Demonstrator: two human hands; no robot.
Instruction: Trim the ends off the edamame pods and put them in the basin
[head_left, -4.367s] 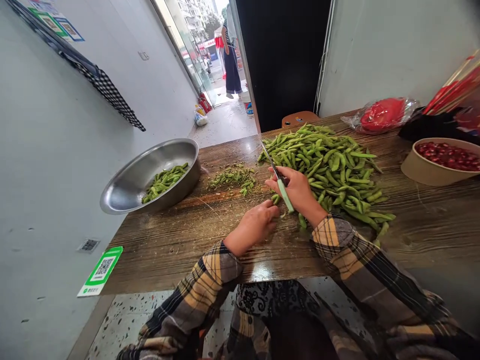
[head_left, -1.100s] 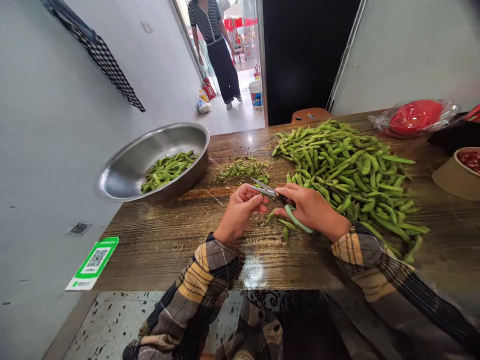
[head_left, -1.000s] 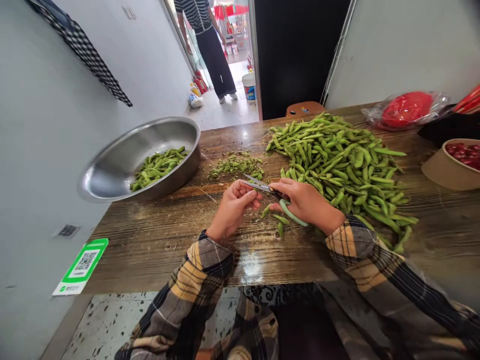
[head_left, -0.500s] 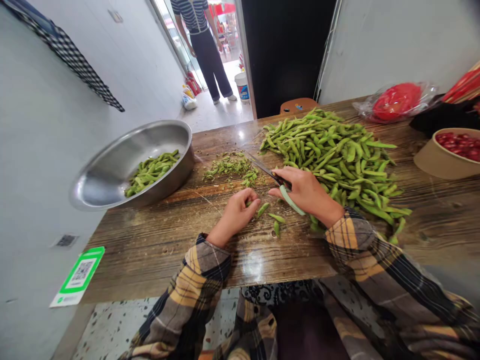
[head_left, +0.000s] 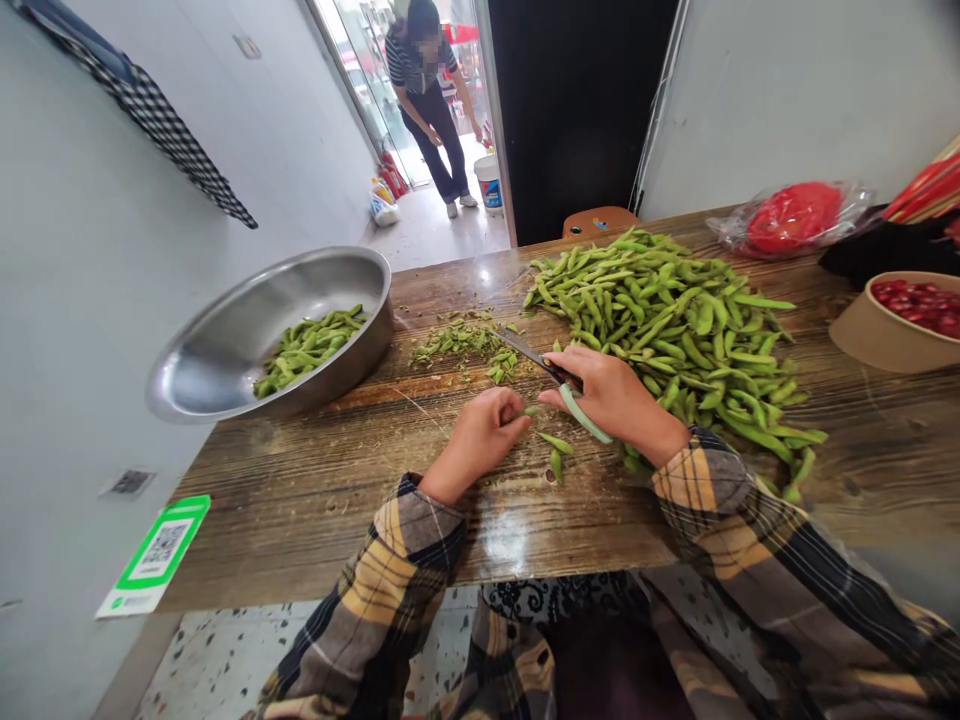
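Note:
My right hand [head_left: 604, 398] is closed round a pair of scissors [head_left: 583, 415] with pale green handles. Their dark blades point up and left toward a small heap of snipped pod ends [head_left: 461, 340]. To the left of the scissors, my left hand [head_left: 484, 440] has its fingers pinched together at a green edamame pod [head_left: 531, 411], whose tip shows beyond the fingertips; the rest is hidden. Two loose pods [head_left: 556, 443] lie on the wood between my hands. A large pile of edamame pods [head_left: 675, 320] spreads beyond and beside my right hand.
A steel basin [head_left: 202, 345] with some pods inside stands on the table's [head_left: 300, 520] left side. At the right are a paper bowl [head_left: 885, 325] of dark red pieces and a red bundle in clear plastic [head_left: 795, 220]. A person [head_left: 435, 110] bends in the doorway beside a white bucket [head_left: 489, 185].
My left hand has moved slightly right, onto the pod that lay beside its fingers. My right hand keeps the scissors in nearly the same place. The person in the doorway has bent forward.

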